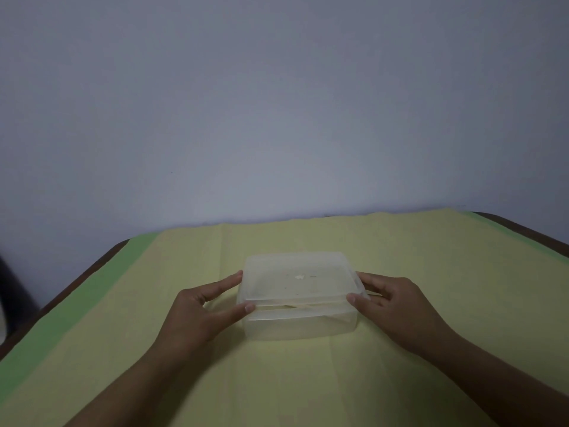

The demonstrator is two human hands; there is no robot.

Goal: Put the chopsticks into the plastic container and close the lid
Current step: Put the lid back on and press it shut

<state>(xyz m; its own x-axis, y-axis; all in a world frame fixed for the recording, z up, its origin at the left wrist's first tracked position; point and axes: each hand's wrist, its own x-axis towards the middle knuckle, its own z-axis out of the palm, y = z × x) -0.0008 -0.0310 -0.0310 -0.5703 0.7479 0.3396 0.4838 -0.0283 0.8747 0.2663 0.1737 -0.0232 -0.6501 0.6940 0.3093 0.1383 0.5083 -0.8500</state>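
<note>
A translucent plastic container [300, 326] stands in the middle of the table with its lid [298, 277] lying on top; a thin gap shows along the front edge. Pale chopsticks [303, 307] are faintly visible through that gap inside the box. My left hand [200, 312] holds the lid's left side, thumb at the front corner and fingers along the side. My right hand [397, 306] grips the lid's right side the same way, thumb on the front right corner.
A yellow cloth [277, 380] with a green stripe [77, 303] on its left covers the brown table [523, 229]. A plain grey wall rises right behind the table. A dark object [12, 291] sits at the far left edge.
</note>
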